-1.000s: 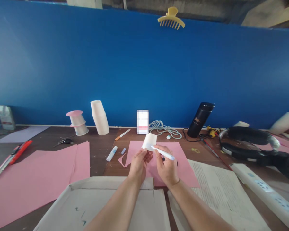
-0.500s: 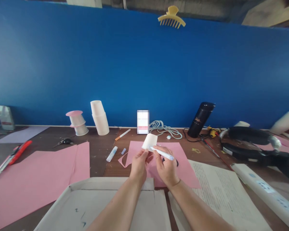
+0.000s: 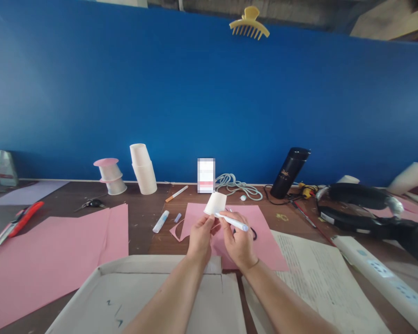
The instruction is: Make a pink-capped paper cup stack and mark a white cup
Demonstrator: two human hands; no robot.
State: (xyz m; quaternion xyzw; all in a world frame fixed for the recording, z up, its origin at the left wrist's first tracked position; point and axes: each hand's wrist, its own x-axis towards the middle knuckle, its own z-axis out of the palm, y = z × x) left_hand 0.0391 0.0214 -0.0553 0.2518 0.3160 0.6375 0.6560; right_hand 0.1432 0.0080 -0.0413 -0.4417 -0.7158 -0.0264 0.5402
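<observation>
Above the worktop (image 3: pixel 142 222), a paper cup (image 3: pixel 215 203) is gripped by the left hand (image 3: pixel 200 236) while a pen (image 3: pixel 231 221) is clasped in the right hand (image 3: pixel 239 242).

No text legible anywhere.
Black flask (image 3: pixel 289 172), near desk's back edge right of centre: small gold emblem on side, too small to read.
Printed sheet (image 3: pixel 316 273), toward desk's front right: dense lines of print, unreadable.
Flat cardboard (image 3: pixel 125 297) at desk's front edge: few dark pen squiggles, no letters made out.
White power strip (image 3: pixel 386 278), toward desk's right edge: pale blue markings, illegible.
Upright card (image 3: pixel 206 175) at back centre: surface blurred out.
</observation>
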